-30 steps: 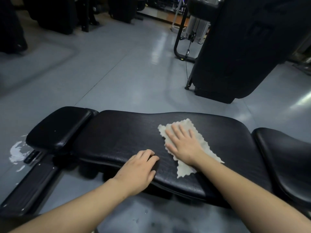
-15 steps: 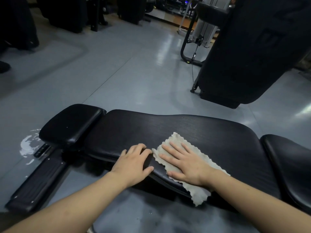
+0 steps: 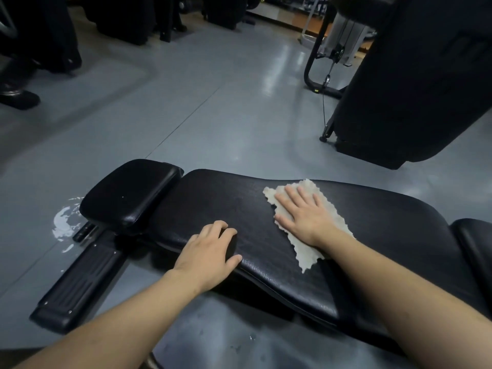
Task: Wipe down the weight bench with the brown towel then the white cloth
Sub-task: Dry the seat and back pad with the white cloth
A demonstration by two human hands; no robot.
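The black padded weight bench [image 3: 218, 206] stretches across the lower half of the view. A pale, ragged-edged white cloth [image 3: 306, 251] lies spread on its long pad. My right hand [image 3: 303, 214] presses flat on the cloth with straight fingers, near the pad's far edge. My left hand [image 3: 210, 249] rests on the pad's near edge, its fingers curled over the rim. No brown towel is in view.
A smaller head pad [image 3: 127, 193] sits at the bench's left end, above a black base foot [image 3: 80, 283]. A seat pad [image 3: 476, 243] lies at the right. A big dark machine [image 3: 415, 83] stands beyond on the grey floor. White stains [image 3: 62, 222] mark the floor at left.
My right hand has slid the cloth from the pad's near edge back toward the far edge. My left hand has stayed on the near rim.
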